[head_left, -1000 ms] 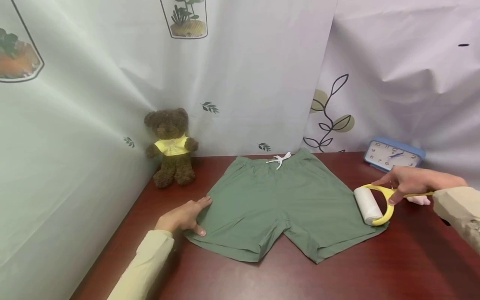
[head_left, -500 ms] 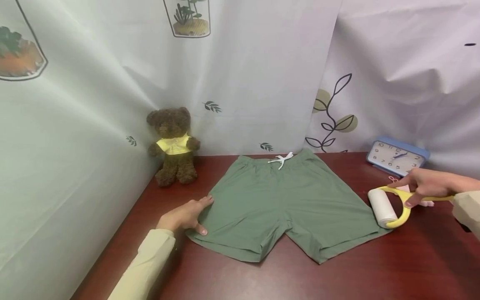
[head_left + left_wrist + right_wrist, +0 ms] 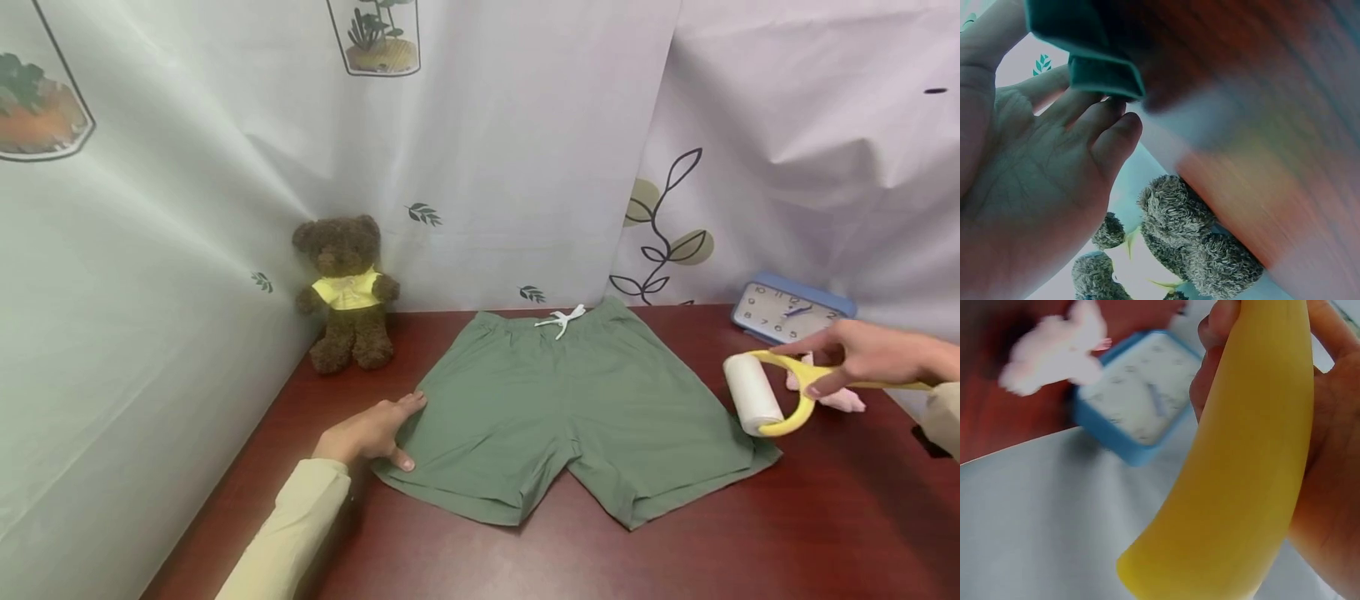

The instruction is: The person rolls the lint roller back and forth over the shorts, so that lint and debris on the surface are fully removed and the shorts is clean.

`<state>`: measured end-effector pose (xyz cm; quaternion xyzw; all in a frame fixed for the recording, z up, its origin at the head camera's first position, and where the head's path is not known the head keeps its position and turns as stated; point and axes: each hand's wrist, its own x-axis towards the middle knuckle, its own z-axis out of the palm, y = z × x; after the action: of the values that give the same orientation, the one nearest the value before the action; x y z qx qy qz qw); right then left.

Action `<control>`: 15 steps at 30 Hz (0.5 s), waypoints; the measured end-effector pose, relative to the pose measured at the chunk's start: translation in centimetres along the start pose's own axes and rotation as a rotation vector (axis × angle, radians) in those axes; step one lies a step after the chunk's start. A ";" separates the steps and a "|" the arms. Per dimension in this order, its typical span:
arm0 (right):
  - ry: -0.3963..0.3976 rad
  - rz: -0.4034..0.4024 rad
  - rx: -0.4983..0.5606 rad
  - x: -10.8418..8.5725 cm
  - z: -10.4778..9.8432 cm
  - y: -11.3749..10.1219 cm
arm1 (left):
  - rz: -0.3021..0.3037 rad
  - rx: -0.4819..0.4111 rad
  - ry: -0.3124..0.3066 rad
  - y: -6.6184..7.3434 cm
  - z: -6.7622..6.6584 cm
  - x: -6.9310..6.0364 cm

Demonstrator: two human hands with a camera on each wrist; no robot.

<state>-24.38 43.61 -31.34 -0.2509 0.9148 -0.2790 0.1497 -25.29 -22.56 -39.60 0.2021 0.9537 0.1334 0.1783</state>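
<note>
A pair of green shorts (image 3: pixel 525 400) lies spread on the dark red surface (image 3: pixel 465 562), waistband toward the back, its white drawstring (image 3: pixel 561 318) tied in a bow and both leg openings facing the near side. The left hand (image 3: pixel 367 435) grasps nothing: its fingers reach out onto the outer edge of the left leg, thumb held apart near the hem, and the left wrist view shows a fold of green fabric against the fingers. The right hand (image 3: pixel 873 358) grasps the yellow handle (image 3: pixel 1241 456) of a lint roller (image 3: pixel 752 393), whose white roll appears over the outer edge of the right leg; whether it touches the fabric cannot be told. Behind that hand stands a blue clock (image 3: pixel 787 311), partly covered by it, with a pink soft object (image 3: pixel 842 399) near the clock. A brown teddy bear (image 3: pixel 345 329) in a yellow shirt (image 3: pixel 345 291) sits at the back left, against a patterned cloth backdrop (image 3: pixel 510 167).
</note>
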 end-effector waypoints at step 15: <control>0.083 -0.214 -0.168 11.9 8.0 -12.5 | -0.010 0.003 -0.008 0.1 0.1 0.0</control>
<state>-26.23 24.70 -32.01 -0.3470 0.9083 -0.2259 0.0594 -25.26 -22.45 -39.64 0.1979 0.9542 0.1301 0.1827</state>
